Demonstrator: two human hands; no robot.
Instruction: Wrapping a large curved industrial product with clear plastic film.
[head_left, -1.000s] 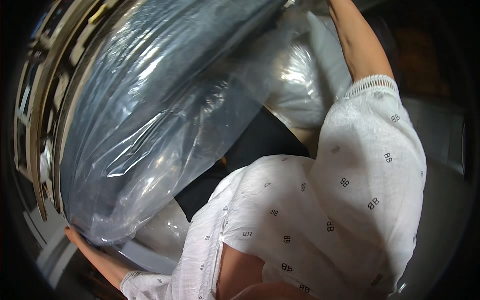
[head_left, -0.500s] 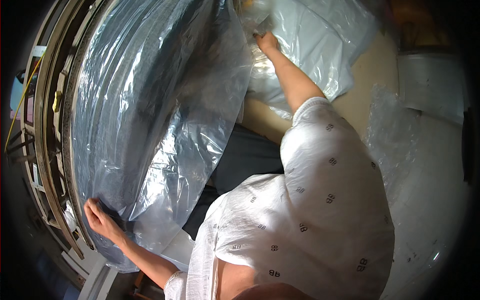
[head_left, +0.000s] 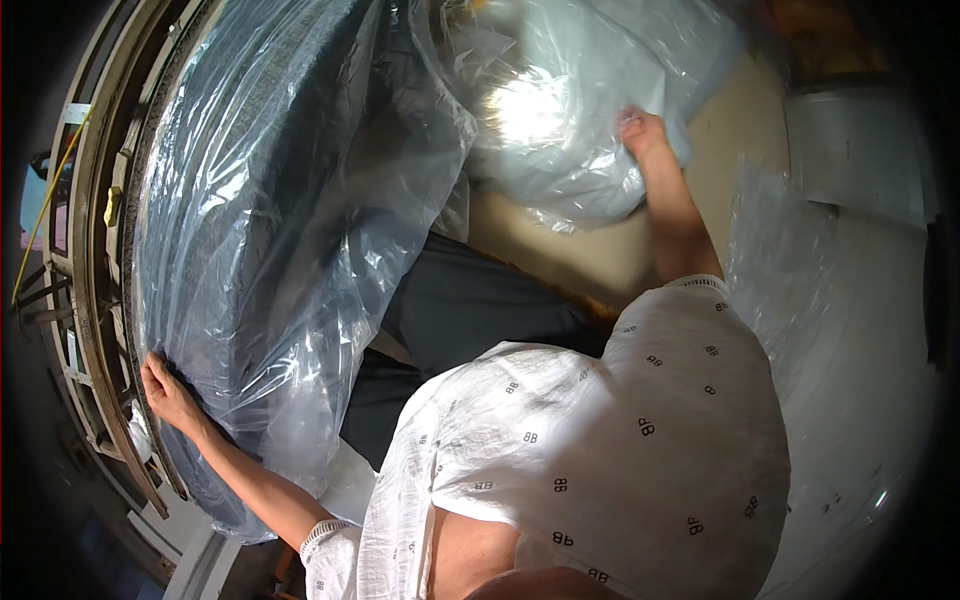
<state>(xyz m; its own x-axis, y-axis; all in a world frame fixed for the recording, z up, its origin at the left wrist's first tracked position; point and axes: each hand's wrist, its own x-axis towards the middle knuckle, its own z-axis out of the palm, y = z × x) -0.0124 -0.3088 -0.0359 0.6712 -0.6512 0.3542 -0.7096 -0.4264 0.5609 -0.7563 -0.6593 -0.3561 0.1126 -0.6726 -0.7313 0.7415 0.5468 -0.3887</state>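
Observation:
A large clear plastic sheet (head_left: 290, 330) lies wrinkled over a long dark grey piece (head_left: 255, 180) on the left. At its left edge, low in the view, my left hand (head_left: 172, 395) is closed with the fingers curled on the plastic. My right arm stretches to the upper right. There my right hand (head_left: 645, 132) has its fingers bunched on the whitish translucent plastic sheeting (head_left: 585, 165), which is heaped and catches bright light. The fingertips of the right hand are partly blurred against the plastic.
Curved-looking brown rails (head_left: 95, 250) run along the left side, with a yellow cord (head_left: 48, 190) across them. A beige surface (head_left: 525, 240) lies under the whitish heap. More crumpled clear plastic (head_left: 775, 260) is on the right. My dark-trousered leg (head_left: 480, 300) extends between the sheets.
My right hand has moved right and slightly nearer across the whitish plastic. My left hand has slid a little up and left. The clear sheet's right edge has shifted left.

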